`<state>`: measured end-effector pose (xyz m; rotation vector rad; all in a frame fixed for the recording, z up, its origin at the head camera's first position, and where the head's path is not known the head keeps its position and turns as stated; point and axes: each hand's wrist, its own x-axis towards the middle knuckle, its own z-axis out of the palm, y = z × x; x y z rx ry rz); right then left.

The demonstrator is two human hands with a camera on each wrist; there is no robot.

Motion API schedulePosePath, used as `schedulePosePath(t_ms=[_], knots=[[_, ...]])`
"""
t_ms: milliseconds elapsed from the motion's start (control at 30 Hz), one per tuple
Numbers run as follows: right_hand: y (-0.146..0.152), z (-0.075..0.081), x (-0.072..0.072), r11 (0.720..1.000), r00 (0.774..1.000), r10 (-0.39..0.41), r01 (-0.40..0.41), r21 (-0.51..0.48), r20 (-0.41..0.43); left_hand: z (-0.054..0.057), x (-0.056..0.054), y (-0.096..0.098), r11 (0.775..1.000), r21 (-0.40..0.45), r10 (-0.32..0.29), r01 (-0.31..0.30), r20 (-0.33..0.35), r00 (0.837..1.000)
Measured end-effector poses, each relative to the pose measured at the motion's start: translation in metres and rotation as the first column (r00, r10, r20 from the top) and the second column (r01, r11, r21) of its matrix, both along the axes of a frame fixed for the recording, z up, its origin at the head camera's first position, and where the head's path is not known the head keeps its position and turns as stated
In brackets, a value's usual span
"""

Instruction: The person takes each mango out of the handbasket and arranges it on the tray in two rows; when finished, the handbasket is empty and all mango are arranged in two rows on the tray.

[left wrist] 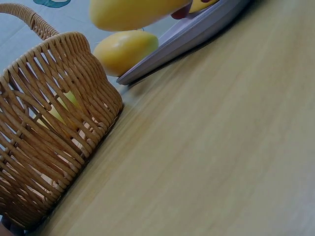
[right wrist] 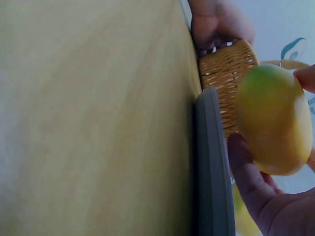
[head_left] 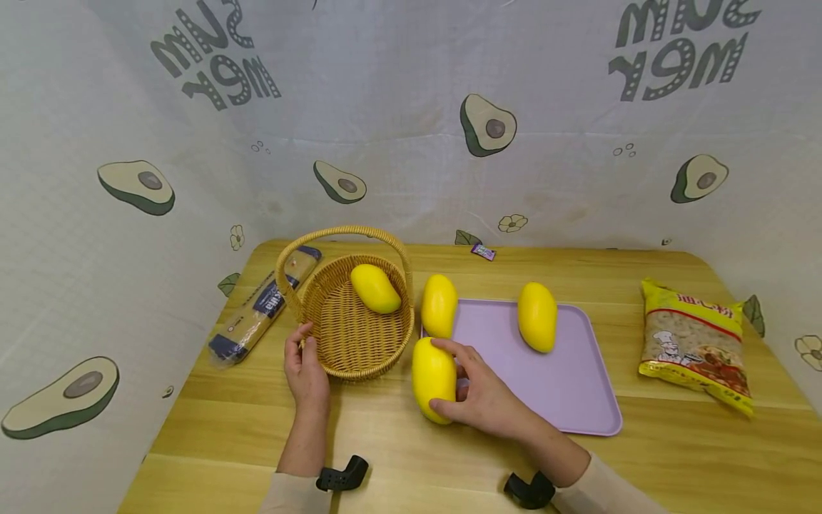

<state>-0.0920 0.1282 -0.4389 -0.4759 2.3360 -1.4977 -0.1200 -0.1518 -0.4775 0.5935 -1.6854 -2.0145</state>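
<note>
My right hand (head_left: 484,392) grips a yellow mango (head_left: 433,380) between thumb and fingers. The mango is raised off the table by the tray's left edge, and its greenish end shows in the right wrist view. To its left stands a wicker basket (head_left: 347,364) with a tall handle and one mango (head_left: 375,289) inside. My left hand (head_left: 307,371) holds the basket's left side near the foot of the handle; part of its fingers is hidden. Another mango (head_left: 439,305) lies at the lilac tray's (head_left: 552,400) upper left corner, and one more mango (head_left: 537,318) rests on the tray.
Behind the basket's left side lies a long clear packet with blue ends (head_left: 266,303). A yellow printed food bag (head_left: 696,346) lies at the right of the wooden table (head_left: 385,457). A small purple wrapper (head_left: 484,252) sits near the back curtain.
</note>
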Motion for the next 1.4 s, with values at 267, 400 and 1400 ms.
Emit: schedulePosePath(t_ms=[267,400,1400], knots=[[0.0,-0.001,-0.002,0.997,0.999,-0.029,0.026,0.068,0.043,0.001,0.0,0.001,1.0,-0.011,-0.003,0.003,-0.01,1.0],[0.0,-0.002,-0.005,0.996,0.997,-0.049,0.045,0.077,0.056,0.004,0.001,0.001,1.0,-0.014,-0.009,0.009,-0.003,1.0],[0.005,0.0,-0.011,0.983,0.994,-0.087,0.076,0.17,0.062,0.001,0.003,0.0,1.0,-0.014,-0.02,0.02,0.006,1.0]])
